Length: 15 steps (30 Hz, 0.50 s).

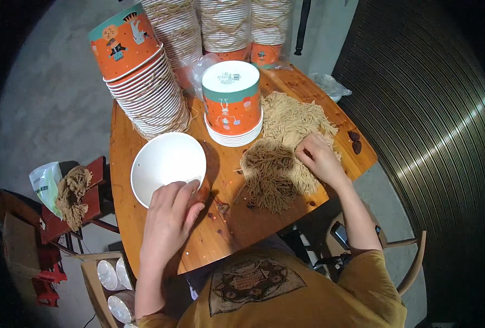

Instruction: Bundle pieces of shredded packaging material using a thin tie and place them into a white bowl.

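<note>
My left hand (168,218) is closed over the near rim of a white paper tub (163,161), fingers at the edge and thumb outside. The tub's white inside faces up toward me. On the right, my right hand (323,161) has its fingers curled together over a heap of pale beige string (286,117). What those fingertips pinch, if anything, is hidden. A darker brown heap of string (272,175) lies just left of that hand, against the pale one. Beyond them stands an upside-down stack of orange and green paper tubs (232,104).
A tall, leaning stack of tubs (146,90) wrapped in string stands at the far left of the wooden table (215,235). More tall stacks (223,24) rise behind. Dark dried pieces (355,142) lie near the right edge. Brown string (73,191) hangs over a red stool at left.
</note>
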{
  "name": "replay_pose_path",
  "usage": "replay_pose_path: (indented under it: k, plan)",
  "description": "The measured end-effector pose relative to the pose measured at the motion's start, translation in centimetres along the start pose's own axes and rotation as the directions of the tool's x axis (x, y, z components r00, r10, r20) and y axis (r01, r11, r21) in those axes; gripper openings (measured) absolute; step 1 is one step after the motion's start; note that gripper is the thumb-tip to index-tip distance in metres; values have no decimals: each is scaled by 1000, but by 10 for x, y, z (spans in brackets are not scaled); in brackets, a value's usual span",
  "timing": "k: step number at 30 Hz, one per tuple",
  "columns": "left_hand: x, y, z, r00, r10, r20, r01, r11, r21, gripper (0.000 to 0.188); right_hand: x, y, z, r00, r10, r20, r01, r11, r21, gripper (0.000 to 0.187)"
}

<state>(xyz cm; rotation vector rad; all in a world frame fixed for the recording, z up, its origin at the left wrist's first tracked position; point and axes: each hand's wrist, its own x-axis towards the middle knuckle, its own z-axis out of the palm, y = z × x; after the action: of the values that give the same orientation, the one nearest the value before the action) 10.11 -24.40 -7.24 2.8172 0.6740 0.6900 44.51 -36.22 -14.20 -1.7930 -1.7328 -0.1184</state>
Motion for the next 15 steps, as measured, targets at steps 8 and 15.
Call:
replay_pose_path:
  k: [8,15]
  plan:
    - [-6,17,7,980,78,-186,-80,997,-6,39,2,-13,-3,974,130,-184,-107,986,130,9]
    - [0,36,27,978,51,-200,-108,952,-286,45,8,-55,1,922,326,-209,-117,749,652,7]
